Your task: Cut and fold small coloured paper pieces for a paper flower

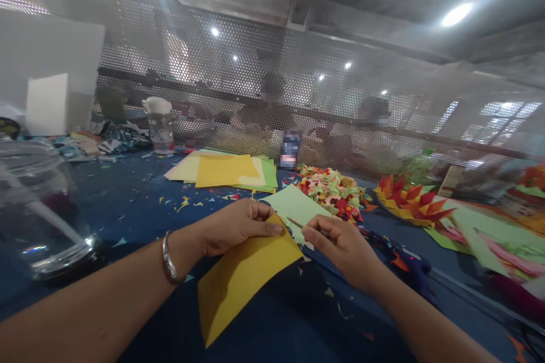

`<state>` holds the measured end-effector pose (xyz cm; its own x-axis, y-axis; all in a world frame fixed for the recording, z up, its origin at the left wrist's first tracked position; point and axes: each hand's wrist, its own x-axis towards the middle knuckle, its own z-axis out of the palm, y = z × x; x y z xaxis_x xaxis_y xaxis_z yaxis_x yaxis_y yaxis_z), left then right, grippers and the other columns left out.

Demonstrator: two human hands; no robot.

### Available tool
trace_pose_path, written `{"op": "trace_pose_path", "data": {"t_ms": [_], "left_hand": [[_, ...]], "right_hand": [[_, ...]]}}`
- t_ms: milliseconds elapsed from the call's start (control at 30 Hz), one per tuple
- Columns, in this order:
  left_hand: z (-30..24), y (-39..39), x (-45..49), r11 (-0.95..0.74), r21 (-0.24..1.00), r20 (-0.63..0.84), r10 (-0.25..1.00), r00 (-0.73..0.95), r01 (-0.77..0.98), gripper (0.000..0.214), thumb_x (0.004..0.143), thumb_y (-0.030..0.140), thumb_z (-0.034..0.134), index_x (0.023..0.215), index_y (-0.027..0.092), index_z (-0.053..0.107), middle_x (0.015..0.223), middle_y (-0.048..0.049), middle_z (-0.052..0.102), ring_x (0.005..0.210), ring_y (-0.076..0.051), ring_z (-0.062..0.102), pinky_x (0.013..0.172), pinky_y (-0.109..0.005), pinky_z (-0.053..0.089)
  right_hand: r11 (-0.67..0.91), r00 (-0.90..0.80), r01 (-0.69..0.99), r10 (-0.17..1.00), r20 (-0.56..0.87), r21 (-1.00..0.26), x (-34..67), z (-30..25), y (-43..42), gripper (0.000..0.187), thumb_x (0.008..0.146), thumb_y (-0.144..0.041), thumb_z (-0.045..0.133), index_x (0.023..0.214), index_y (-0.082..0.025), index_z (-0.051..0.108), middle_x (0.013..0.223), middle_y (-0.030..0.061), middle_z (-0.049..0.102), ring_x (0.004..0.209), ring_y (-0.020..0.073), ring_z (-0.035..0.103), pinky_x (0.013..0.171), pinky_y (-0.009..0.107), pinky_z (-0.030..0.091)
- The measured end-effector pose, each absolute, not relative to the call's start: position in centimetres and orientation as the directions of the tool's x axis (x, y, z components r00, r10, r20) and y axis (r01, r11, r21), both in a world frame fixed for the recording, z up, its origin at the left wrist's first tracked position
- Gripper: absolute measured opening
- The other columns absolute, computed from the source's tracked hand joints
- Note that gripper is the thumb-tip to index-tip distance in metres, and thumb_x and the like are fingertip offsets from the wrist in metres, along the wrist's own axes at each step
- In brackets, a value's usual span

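My left hand (244,227) pinches the top edge of a yellow felt-like sheet (251,272), thumb on the near side, and the sheet hangs curved toward me. Just right of that edge, my right hand (336,244) is closed around small scissors (294,222). Only their thin pointed end shows, aimed left at the sheet's upper edge; the handles are hidden in my fingers. Behind both hands a pale green sheet (293,204) lies on the table.
Stacked coloured sheets (227,170) lie behind, left of a heap of small cut pieces (332,190). A glue gun (411,264) is at right near orange-red leaf shapes (413,204). A clear jar (38,210) and a bottle (159,125) stand left. Scraps litter the blue tabletop (140,198).
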<state>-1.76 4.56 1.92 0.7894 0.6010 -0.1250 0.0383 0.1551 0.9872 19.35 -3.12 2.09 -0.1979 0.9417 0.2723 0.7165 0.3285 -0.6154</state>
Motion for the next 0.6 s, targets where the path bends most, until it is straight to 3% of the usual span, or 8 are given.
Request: {"op": "trace_pose_path", "data": {"t_ms": [167, 600], "left_hand": [[2.6, 5.1, -2.6, 0.113, 0.994, -0.072, 0.642, 0.764, -0.002, 0.02, 0.073, 0.032, 0.07, 0.086, 0.017, 0.068, 0.082, -0.004, 0.071, 0.069, -0.015, 0.064, 0.067, -0.027, 0.048], [3.2, 5.6, -3.1, 0.021, 1.0, -0.028, 0.714, 0.7, 0.018, 0.026, 0.076, 0.038, 0.067, 0.092, 0.018, 0.068, 0.087, -0.006, 0.071, 0.072, -0.016, 0.064, 0.067, -0.027, 0.048]], "right_hand": [[0.315, -0.228, 0.727, 0.949, 0.218, -0.61, 19.5, 2.0, -3.2, 0.033, 0.09, -0.047, 0.046, 0.075, -0.018, 0.053, 0.059, -0.0037, 0.045, 0.053, 0.0106, 0.039, 0.049, 0.024, 0.029], [0.343, -0.339, 0.856, 0.937, 0.08, -0.387, 18.4, 1.2, -4.3, 0.021, 0.082, -0.039, 0.058, 0.082, -0.02, 0.064, 0.067, 0.0009, 0.063, 0.055, 0.0127, 0.05, 0.048, 0.024, 0.03]]}}
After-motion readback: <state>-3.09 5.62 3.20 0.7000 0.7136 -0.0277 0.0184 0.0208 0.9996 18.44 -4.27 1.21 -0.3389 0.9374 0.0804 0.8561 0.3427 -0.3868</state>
